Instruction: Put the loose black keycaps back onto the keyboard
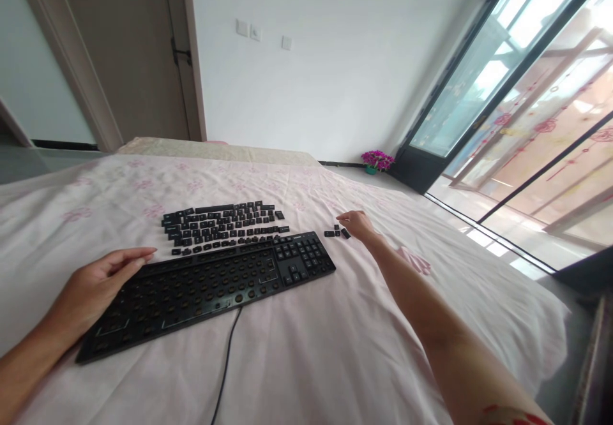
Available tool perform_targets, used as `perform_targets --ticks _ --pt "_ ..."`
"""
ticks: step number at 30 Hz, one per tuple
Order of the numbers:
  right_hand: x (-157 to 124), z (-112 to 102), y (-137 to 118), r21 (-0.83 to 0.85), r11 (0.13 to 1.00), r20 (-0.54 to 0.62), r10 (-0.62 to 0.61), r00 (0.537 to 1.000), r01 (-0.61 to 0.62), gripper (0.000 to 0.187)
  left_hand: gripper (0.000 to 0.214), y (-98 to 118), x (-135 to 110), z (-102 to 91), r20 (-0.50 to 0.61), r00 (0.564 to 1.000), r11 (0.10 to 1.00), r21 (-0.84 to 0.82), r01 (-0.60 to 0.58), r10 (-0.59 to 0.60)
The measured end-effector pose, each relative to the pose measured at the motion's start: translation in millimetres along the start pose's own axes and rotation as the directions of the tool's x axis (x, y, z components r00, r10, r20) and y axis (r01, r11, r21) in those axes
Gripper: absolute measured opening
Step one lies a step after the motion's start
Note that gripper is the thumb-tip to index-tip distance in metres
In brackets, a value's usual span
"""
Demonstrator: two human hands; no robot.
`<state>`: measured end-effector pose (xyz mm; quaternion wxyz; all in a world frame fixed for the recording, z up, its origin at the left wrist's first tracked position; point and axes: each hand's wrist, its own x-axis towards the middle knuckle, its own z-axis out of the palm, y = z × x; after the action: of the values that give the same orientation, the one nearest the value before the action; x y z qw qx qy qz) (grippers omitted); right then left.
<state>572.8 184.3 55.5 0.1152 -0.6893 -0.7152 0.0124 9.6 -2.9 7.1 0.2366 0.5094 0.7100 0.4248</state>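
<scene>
A black keyboard [205,288] lies at a slant on the bed, its main section stripped of keycaps while the number pad at its right end still carries them. Beyond its far edge, loose black keycaps [225,224] lie in rows. Over the keyboard's left end is my left hand [103,278], thumb and fingers pressed together; whatever may be between them is hidden. My right hand [357,224] is closed in a pinch beside a few separate keycaps [337,233], right of the keyboard. I cannot make out what its fingertips hold.
A cable [228,355] runs from the keyboard toward me. The bedsheet [306,342] is wrinkled, with a pink cloth bit [414,261] by my right forearm. Past the bed are a door [129,55], a white wall, a potted purple flower [377,160] and glass doors [507,112].
</scene>
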Motion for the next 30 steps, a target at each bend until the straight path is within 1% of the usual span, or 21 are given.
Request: perform_targets --ticks 3,6,10,13,16,19,22,26,30 --pt "4 -1 -3 -0.015 1.000 0.033 0.018 0.999 -0.017 0.026 0.055 -2 1 -0.2 0.098 0.991 0.988 -0.112 0.103 -0.092" --pt "4 -4 -9 -0.021 1.000 0.060 0.025 0.998 -0.024 0.021 0.056 -4 1 -0.4 0.110 0.986 0.981 -0.139 0.138 -0.123" --pt "4 -7 -15 -0.005 1.000 0.076 0.029 0.997 -0.029 0.014 0.057 -3 1 -0.5 0.108 0.987 0.980 -0.144 0.136 -0.121" --pt "6 -2 -21 0.034 0.999 0.071 0.029 0.997 -0.031 0.020 0.058 -3 1 -0.3 0.111 0.986 0.980 -0.143 0.138 -0.122" --pt "9 7 -34 0.076 0.997 0.066 0.016 0.998 -0.021 0.028 0.059 -3 1 -0.1 0.115 0.985 0.975 -0.165 0.147 -0.129" --pt "10 17 -49 0.086 0.996 0.064 -0.025 0.998 0.020 0.026 0.057 -4 0 -0.2 0.120 0.985 0.973 -0.176 0.148 -0.127" --pt "12 23 -62 0.050 0.997 0.049 -0.065 0.997 0.063 0.022 0.059 -3 0 -0.3 0.114 0.986 0.975 -0.169 0.142 -0.124" --pt "15 22 -70 -0.049 0.989 0.022 -0.139 0.990 0.140 0.020 0.058 -4 2 -0.5 0.107 0.987 0.979 -0.153 0.134 -0.119" --pt "16 18 -74 -0.162 0.957 0.048 -0.235 0.971 0.239 0.014 0.054 -10 4 -0.8 0.113 0.986 0.981 -0.137 0.134 -0.119"
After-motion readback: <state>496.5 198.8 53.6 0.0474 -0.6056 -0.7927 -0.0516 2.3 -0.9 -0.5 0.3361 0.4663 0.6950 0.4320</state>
